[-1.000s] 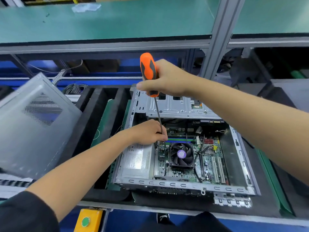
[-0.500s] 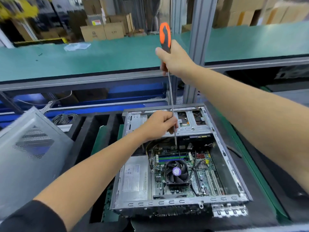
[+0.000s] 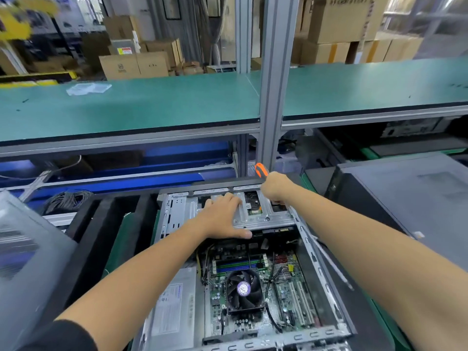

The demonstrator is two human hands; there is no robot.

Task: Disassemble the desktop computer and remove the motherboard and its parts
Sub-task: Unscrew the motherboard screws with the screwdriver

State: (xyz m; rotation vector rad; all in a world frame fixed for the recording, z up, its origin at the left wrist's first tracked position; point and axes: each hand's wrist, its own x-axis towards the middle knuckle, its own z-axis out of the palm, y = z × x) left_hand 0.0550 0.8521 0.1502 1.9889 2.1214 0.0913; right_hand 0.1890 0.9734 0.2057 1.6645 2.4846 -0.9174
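Your hands at the open computer case (image 3: 326, 277).
Left hand (image 3: 222, 219) lies flat, fingers spread, on the drive cage (image 3: 255, 214); right hand (image 3: 274, 186) clenches the screwdriver (image 3: 260, 169) just beyond.

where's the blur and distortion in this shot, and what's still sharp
Head view: motion blur smears the yellow shape top left and the grey side panel at the left edge; wide-angle bending bows the green shelf; the CPU fan and motherboard read fairly sharp.

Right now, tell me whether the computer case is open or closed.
Open. The case has no side cover on top, so the motherboard and its cooler fan are exposed.
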